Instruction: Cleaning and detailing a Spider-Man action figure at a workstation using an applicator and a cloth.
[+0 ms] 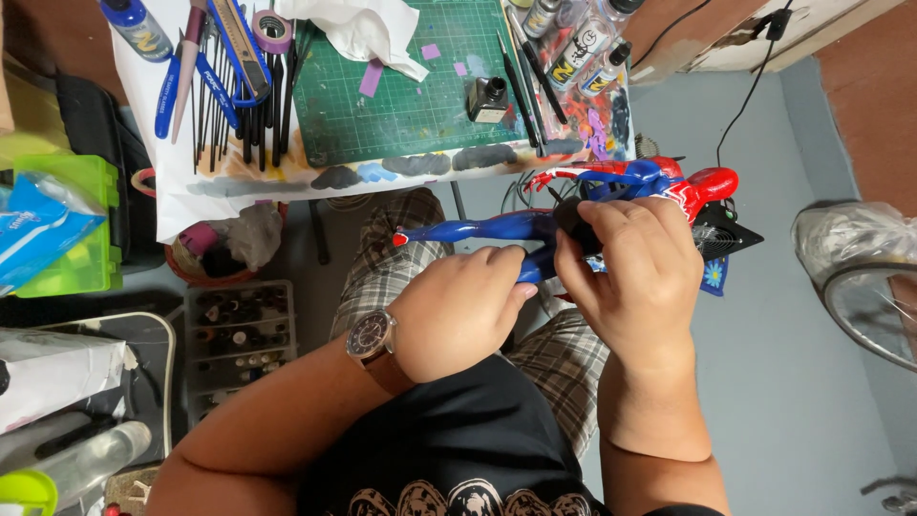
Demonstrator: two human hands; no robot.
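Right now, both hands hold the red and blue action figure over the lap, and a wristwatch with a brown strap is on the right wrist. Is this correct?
Not quite: the wristwatch with the brown strap is on the left wrist, not the right, as the head view shows. The rest holds: the left hand and right hand both hold the red and blue action figure over the lap.

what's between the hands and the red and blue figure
Nothing visible: the left hand and the right hand both already grip the red and blue figure directly, above the person's lap, below the table edge.
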